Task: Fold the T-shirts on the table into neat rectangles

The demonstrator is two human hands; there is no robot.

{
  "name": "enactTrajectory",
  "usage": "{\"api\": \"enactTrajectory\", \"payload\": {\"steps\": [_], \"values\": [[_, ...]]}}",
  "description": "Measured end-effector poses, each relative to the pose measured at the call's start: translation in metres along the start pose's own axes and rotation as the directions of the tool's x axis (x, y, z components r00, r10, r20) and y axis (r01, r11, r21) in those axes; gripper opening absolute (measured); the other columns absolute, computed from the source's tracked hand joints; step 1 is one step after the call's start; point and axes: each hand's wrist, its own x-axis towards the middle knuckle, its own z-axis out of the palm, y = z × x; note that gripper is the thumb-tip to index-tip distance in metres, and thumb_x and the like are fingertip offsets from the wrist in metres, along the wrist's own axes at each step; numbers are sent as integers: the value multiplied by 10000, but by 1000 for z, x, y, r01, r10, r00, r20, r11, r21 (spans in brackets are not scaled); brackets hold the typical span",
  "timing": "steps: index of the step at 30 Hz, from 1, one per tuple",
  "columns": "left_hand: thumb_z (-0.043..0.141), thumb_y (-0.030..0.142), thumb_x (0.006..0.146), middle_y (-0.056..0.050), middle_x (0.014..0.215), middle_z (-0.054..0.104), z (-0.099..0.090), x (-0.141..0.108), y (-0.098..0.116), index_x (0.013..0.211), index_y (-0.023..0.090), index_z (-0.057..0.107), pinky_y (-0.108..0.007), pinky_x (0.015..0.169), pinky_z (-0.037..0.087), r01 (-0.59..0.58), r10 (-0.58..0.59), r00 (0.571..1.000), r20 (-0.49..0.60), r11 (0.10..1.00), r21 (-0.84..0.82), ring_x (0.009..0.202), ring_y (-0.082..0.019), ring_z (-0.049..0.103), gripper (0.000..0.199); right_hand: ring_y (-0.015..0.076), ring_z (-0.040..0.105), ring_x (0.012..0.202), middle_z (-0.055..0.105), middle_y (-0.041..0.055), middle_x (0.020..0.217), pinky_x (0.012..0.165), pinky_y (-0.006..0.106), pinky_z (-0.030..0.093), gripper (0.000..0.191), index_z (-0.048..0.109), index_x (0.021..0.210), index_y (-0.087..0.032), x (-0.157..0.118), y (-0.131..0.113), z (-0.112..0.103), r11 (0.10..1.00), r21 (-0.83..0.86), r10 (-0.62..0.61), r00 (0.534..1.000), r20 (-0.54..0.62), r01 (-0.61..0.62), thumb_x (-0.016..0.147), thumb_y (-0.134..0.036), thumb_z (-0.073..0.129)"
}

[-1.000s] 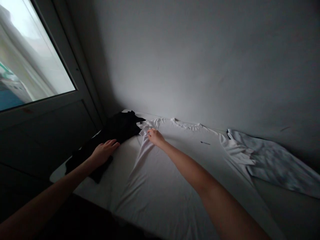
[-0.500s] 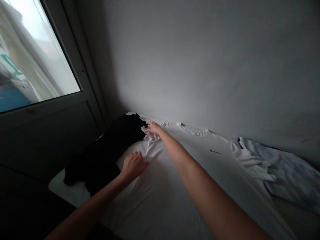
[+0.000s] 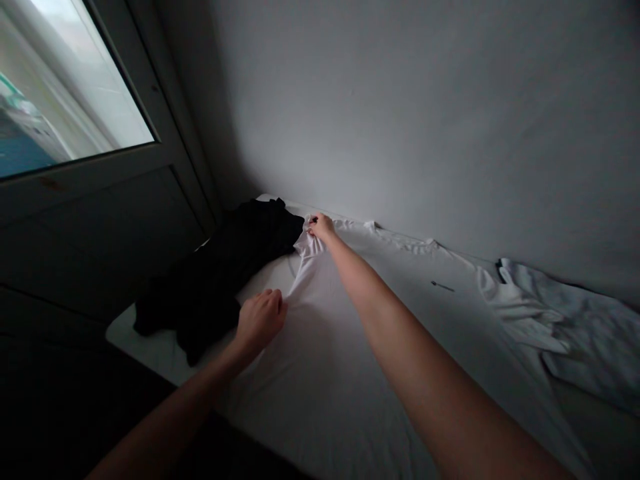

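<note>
A white T-shirt [image 3: 360, 333] lies spread out, its collar side toward the wall. My right hand [image 3: 321, 227] reaches to the far left and pinches the shirt's left sleeve [image 3: 311, 245], which bunches below the fingers. Nearer to me, my left hand [image 3: 261, 320] is closed at the shirt's left side edge, where the fabric runs in a taut fold up toward the sleeve. The tips of its fingers are turned away from view. A small dark mark [image 3: 443, 287] shows on the upper right of the shirt.
Black clothing [image 3: 215, 273] lies crumpled left of the shirt on a white surface [image 3: 120, 333] with a rounded corner. Grey clothing [image 3: 595, 327] sits at the right, against the wall [image 3: 400, 120]. A door with a glass pane [image 3: 165, 157] stands at the left.
My left hand has closed at the shirt's side edge; its thumb stuck out before. My right hand has drawn the sleeve slightly away from the black clothing. The view has tilted down a little.
</note>
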Motion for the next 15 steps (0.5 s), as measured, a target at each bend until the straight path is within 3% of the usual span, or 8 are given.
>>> {"api": "enactTrajectory", "payload": {"steps": [4,8,12,15], "values": [[441,321,972,-108,1017,704,-2,1,0,1017,190,648,-348,830,474,22,-22,1000,-10,1000,19,960,-251,664,249,247,566,1230,597,199,1324,1045,377,449,420,540,1331,-97,-27,5,-4,992,59,-106,993,-57,110,921,-188,557],[439,275,964,-143,1170,653,2,-5,-1,1274,202,593,-400,903,476,-35,41,993,-108,998,60,1051,-280,615,354,272,464,1354,498,198,1425,1128,422,393,455,517,1375,-127,-93,18,-17,944,46,-323,943,-84,328,938,-253,547],[424,121,910,-106,1459,497,17,-17,-4,1416,376,519,-497,1070,383,-219,242,951,-194,967,132,1295,-311,471,575,364,343,1452,369,214,1560,1177,539,302,585,463,1458,-138,-172,28,-26,951,-98,-288,955,73,295,959,-429,558],[424,119,897,-106,1493,481,24,-27,-14,1367,340,579,-522,1118,339,-269,300,933,-198,948,167,1358,-330,423,543,407,204,1507,242,239,1626,1200,603,203,716,389,1517,-105,-221,18,-22,941,-162,-257,940,225,296,960,-525,549]]}}
